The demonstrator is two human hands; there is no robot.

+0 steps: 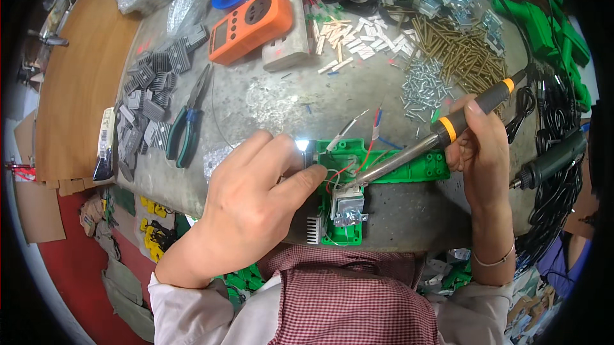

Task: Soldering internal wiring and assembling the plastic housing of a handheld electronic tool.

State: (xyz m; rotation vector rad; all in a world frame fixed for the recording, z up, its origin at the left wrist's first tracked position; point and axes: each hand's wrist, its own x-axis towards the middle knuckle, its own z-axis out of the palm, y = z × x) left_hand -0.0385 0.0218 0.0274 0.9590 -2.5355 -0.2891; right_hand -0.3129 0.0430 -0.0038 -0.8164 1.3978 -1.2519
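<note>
Right hand (483, 146) grips one soldering iron (435, 140); left hand (256, 198) pinches wire at one green plastic housing (416, 169); one pair of pliers (188, 118) lies nearby.

Left hand (249, 198) hides the green housing's (409, 169) left end — glare masks the joint.

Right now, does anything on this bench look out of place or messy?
Mostly clutter: brass pins and small silver screws lie spilled in loose heaps, and black cables tangle at the right edge. The green plastic housing under the soldering iron looks intact.
</note>
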